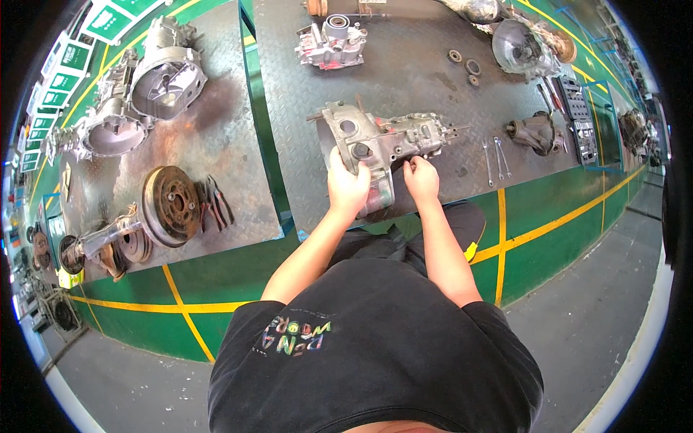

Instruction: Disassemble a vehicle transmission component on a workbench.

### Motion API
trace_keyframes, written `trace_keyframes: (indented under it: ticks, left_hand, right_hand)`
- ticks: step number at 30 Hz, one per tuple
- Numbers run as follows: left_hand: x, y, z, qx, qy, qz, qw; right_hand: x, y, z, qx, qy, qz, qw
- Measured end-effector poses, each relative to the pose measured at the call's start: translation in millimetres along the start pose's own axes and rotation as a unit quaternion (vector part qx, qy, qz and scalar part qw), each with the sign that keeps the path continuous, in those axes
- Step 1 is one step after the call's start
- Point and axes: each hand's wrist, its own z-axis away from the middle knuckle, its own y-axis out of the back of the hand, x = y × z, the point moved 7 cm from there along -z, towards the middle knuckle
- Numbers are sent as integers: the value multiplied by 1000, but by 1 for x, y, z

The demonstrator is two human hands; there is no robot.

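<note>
A grey metal gearbox point(404, 141) lies on its side on the dark metal bench in front of me, its wide bell housing point(339, 130) to the left and its narrow shaft end to the right. My left hand point(348, 182) grips the near rim of the bell housing, thumb on the right and fingers on the left. Close against the gearbox's near side, my right hand point(421, 180) has its fingers curled together in a pinch. Whatever those fingertips hold, if anything, is too small and hidden to make out.
Right of the gearbox lie several wrenches point(498, 159), a dark differential-like part point(534, 133) and an open socket set point(577, 108). Farther back are a smaller housing point(332, 45), ring-shaped parts point(472, 67) and another gearbox point(520, 49). A brake drum point(171, 206) and pliers point(219, 202) occupy the left bench.
</note>
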Motion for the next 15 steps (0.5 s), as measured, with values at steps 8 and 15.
trace_keyframes:
  ticks: [8, 15]
  left_hand:
    - [-3, 1, 1, 7, -3, 9, 1000]
    - [-2, 1, 0, 20, -14, 19, 1000]
  right_hand:
    - [-1, -2, 4, -18, -43, -23, 999]
    - [-8, 6, 9, 99, 63, -33, 992]
